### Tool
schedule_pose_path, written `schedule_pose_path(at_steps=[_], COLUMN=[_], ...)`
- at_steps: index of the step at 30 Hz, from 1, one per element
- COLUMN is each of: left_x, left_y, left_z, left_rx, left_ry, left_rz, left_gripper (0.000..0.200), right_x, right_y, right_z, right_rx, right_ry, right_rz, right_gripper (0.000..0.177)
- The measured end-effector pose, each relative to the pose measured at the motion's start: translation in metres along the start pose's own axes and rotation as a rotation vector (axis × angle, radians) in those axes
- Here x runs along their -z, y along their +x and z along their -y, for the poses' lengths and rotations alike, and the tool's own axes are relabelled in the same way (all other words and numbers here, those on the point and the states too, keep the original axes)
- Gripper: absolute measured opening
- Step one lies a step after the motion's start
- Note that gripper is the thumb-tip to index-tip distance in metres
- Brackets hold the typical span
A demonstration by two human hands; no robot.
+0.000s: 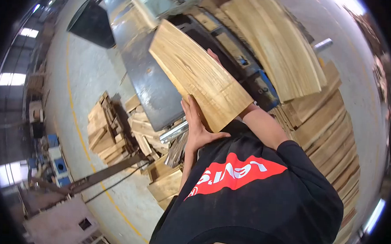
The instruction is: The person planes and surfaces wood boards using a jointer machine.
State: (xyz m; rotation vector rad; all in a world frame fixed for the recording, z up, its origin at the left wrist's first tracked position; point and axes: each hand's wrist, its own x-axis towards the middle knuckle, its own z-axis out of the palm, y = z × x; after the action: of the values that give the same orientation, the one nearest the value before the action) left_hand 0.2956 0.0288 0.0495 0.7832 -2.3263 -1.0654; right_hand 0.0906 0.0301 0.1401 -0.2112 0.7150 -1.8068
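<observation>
A wide, light-brown wooden board (197, 72) is held at a slant in front of my chest, its far end over the metal machine table (151, 78). Along the board's left edge near its close end lies my left hand (197, 126), fingers stretched against the edge and thumb spread below the near end. My right hand (213, 55) grips the board from its right side and underneath; only fingertips show past the far edge, and the board hides the palm. The forearm passes under the near right corner.
Long planks (273, 42) lie stacked beyond the machine at the upper right, with more boards (330, 132) below them. Wood offcuts (105, 131) are piled at left. A dark bin (93, 23) stands upper left. A brown beam (108, 170) crosses the lower left.
</observation>
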Motion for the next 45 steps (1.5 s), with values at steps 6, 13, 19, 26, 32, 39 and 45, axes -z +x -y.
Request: schedule_pose_path(at_steps=[6, 13, 19, 26, 32, 39, 45], left_x=[0.033, -0.017, -0.046, -0.022, 0.0, 0.021, 0.037], left_y=[-0.025, 0.022, 0.073, 0.107, 0.149, 0.201, 0.238], left_z=[0.028, 0.039, 0.062, 0.076, 0.091, 0.122, 0.142], left_rx=[0.114, 0.242, 0.133, 0.099, 0.081, 0.046, 0.014], left_ry=[0.07, 0.392, 0.479, 0.519, 0.538, 0.512, 0.441], left_rz=[-0.048, -0.001, -0.042, -0.015, -0.014, -0.061, -0.101], left_gripper=[0.159, 0.159, 0.16, 0.169, 0.169, 0.166, 0.163], right_x=[0.112, 0.119, 0.142, 0.139, 0.12, 0.109, 0.095], right_y=[0.073, 0.038, 0.038, 0.08, 0.131, 0.192, 0.235], right_z=[-0.065, -0.026, -0.048, -0.06, -0.058, -0.056, -0.053], right_rx=[-0.275, 0.713, 0.758, 0.774, 0.827, 0.854, 0.844], right_ry=[0.045, -1.582, -1.681, -1.642, -1.666, -1.643, -1.657], right_rz=[0.155, 0.119, 0.136, 0.036, 0.001, -0.024, -0.025], right_gripper=[0.047, 0.033, 0.039, 0.036, 0.031, 0.029, 0.027])
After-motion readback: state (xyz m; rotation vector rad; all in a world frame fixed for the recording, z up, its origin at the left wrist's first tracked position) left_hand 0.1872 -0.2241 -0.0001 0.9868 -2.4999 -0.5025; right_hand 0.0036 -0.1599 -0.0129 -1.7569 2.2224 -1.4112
